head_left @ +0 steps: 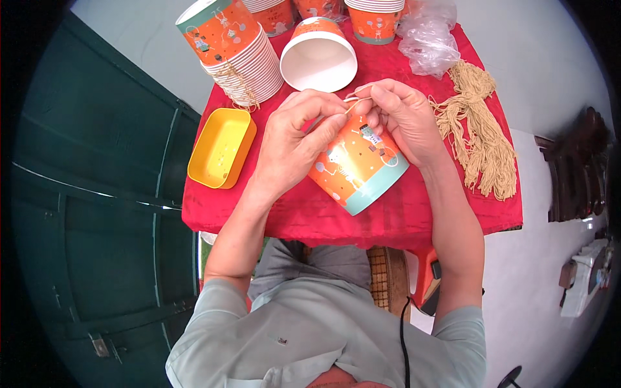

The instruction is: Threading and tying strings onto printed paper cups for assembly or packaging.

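Your left hand [301, 132] and right hand [404, 116] both pinch tan cord [354, 105], fingertips nearly closed, at the rim of the orange cup [356, 169], tilted just below them. Left of them: yellow tray [223, 123], small specks inside. Beyond: tipped cup [319, 63], white interior facing you; nested cup stack [249, 68]. Orange cup's print: cartoon figures, lettering too small.

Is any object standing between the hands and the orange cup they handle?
Nothing visible does: the left hand and right hand are at the far end of the orange cup, pinching a thin cord.
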`<control>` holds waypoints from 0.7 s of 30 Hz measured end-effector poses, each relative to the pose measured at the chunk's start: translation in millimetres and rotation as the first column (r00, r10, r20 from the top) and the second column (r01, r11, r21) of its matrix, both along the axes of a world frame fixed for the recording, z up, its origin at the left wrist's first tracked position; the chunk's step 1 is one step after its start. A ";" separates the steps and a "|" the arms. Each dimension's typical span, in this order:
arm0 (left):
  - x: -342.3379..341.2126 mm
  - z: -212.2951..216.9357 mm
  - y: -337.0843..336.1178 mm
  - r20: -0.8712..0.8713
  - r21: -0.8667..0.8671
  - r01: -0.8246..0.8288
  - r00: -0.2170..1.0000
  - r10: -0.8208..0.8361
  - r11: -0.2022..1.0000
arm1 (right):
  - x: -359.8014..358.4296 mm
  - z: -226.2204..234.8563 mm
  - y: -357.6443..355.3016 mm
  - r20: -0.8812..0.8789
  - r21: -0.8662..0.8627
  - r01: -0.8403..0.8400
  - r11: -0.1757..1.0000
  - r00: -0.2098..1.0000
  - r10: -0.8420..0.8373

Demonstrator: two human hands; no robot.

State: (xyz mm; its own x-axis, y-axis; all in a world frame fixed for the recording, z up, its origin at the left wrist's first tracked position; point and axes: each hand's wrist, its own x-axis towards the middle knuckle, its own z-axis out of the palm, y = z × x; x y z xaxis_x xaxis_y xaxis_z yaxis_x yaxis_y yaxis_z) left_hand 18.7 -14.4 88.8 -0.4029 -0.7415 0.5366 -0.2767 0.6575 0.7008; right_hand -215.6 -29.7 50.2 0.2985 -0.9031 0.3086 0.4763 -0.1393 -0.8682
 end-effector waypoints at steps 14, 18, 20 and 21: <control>-6.9 2.3 1.7 -0.134 0.205 0.000 0.991 0.028 0.979 | 2.0 12.2 6.8 -0.142 -0.008 0.051 0.999 0.989 -0.052; -9.7 0.7 -0.3 -0.160 0.208 0.000 0.986 0.034 0.978 | 1.8 14.2 7.9 -0.218 -0.029 0.074 0.997 0.973 -0.078; -10.5 -0.2 -1.3 -0.148 0.192 -0.001 0.989 0.030 0.981 | 2.0 11.0 6.8 -0.224 -0.060 0.093 0.994 0.969 -0.104; -10.8 -0.2 -1.6 -0.135 0.177 -0.003 0.991 0.028 0.984 | 1.3 9.0 5.6 -0.223 -0.061 0.093 0.994 0.969 -0.104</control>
State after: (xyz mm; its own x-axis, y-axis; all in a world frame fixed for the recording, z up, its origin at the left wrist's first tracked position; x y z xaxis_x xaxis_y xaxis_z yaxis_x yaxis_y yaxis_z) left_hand 7.9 -16.0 88.7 -0.3228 -0.8345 0.4465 -0.1800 0.5173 0.8367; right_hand -214.4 -24.1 59.2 0.2759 -0.9168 0.2886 0.2504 -0.2214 -0.9425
